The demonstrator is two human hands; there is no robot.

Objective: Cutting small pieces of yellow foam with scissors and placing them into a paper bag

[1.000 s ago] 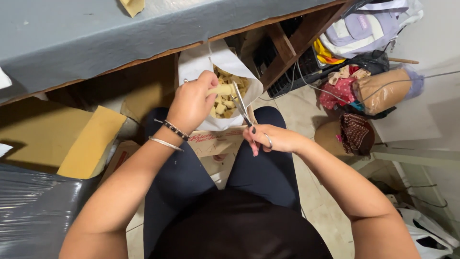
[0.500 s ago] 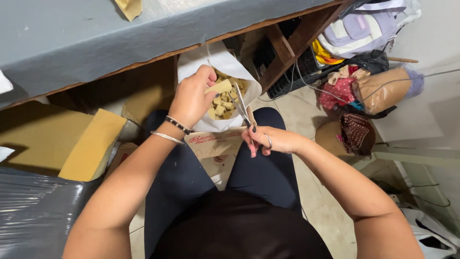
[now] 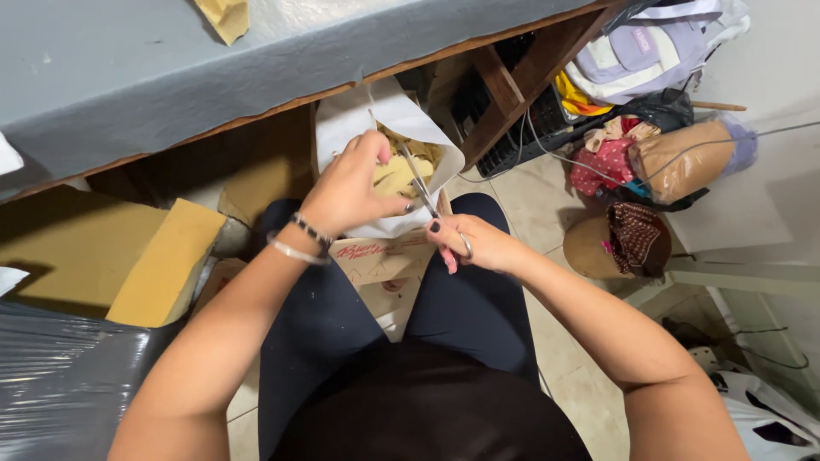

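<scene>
Gripping a flat tan leather piece [image 3: 395,177] between thumb and curled fingers, left hand [image 3: 346,192] over a white bag [image 3: 359,128] of scraps, right hand [image 3: 474,246] closed through the loops of small silver scissors [image 3: 420,183], blades just beside the left fingertips, crossing the tan piece's edge.

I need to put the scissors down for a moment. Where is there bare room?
Bare: the grey tabletop right of the tan scrap. Crowded: the lap, with both hands, scissors and white bag, and the floor at right, piled with bags.
</scene>
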